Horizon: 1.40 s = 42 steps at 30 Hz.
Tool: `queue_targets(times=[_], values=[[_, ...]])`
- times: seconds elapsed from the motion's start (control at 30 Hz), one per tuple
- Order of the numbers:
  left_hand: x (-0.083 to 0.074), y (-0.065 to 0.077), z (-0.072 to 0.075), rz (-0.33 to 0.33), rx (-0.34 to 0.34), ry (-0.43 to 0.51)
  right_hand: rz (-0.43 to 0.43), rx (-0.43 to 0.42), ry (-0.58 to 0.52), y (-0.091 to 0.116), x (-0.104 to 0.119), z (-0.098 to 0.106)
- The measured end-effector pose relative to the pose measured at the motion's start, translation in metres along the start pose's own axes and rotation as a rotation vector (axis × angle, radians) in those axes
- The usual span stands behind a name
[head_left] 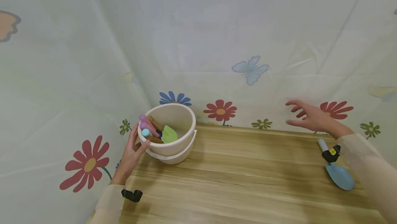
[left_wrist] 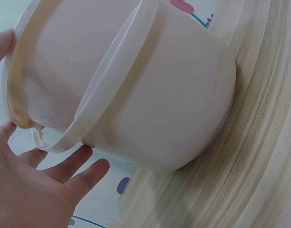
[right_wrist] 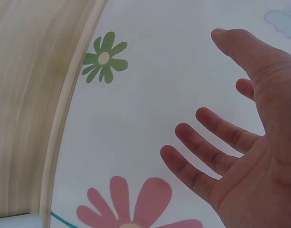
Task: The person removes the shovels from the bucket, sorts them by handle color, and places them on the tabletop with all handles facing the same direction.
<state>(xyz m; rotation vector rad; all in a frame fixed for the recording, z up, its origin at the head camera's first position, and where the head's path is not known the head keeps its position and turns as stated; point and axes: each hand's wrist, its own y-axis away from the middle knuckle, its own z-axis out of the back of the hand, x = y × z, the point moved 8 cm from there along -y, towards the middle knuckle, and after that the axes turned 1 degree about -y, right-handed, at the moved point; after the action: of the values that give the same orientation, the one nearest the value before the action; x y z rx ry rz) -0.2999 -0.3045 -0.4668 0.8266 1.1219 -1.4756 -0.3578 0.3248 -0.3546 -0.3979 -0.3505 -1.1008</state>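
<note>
Head view: from my remote seat, on the left, the left hand (head_left: 131, 150) is against the white bucket (head_left: 173, 149), thumb and fingers spread apart at the near left of its rim, touching rather than clamped, as I judge it. The bucket stands at the far left corner of the tabletop (head_left: 242, 175), with purple handles (head_left: 148, 127) and a green shovel (head_left: 169, 134) inside.

Across to the right, the right hand (head_left: 310, 117) hangs by the far edge, before the flowered cloth (head_left: 198, 38), thumb and fingers apart with nothing between them. The relation I watch is to the blue shovel (head_left: 341, 178), lying on the tabletop's right part: it is lower than those fingers and back toward the near edge, a little right, beside the wrist. Its long axis slants, pale handle toward the far edge, scoop toward the near right corner. A black wrist camera (head_left: 331, 154) hides part of its middle. The right hand is much the nearer.
</note>
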Motion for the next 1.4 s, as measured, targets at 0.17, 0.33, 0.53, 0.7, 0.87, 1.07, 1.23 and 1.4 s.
queue_targets(times=[0.17,0.33,0.53,0.7,0.87,1.07,1.23,1.4], values=[[-0.002,-0.001,-0.001,-0.003,0.001,0.0,0.025,0.002,0.005,-0.005,0.006,0.001],[-0.003,-0.002,-0.001,-0.014,0.001,-0.005,0.037,0.017,0.016,-0.012,0.016,0.001],[-0.002,0.0,-0.001,-0.01,0.0,-0.013,0.074,0.023,0.031,-0.023,0.032,0.004],[0.0,0.0,-0.001,-0.005,-0.002,-0.013,0.124,0.033,0.036,-0.032,0.051,0.006],[-0.003,0.0,-0.002,-0.004,0.003,-0.001,0.158,0.045,0.023,-0.047,0.073,0.006],[-0.004,0.0,-0.002,-0.005,-0.003,0.0,0.186,0.045,0.004,-0.071,0.1,0.001],[-0.002,0.0,0.0,-0.009,-0.013,-0.011,0.203,0.047,-0.02,-0.089,0.123,-0.007],[0.0,-0.001,0.001,-0.005,-0.016,-0.019,0.25,0.047,-0.049,-0.105,0.149,-0.015]])
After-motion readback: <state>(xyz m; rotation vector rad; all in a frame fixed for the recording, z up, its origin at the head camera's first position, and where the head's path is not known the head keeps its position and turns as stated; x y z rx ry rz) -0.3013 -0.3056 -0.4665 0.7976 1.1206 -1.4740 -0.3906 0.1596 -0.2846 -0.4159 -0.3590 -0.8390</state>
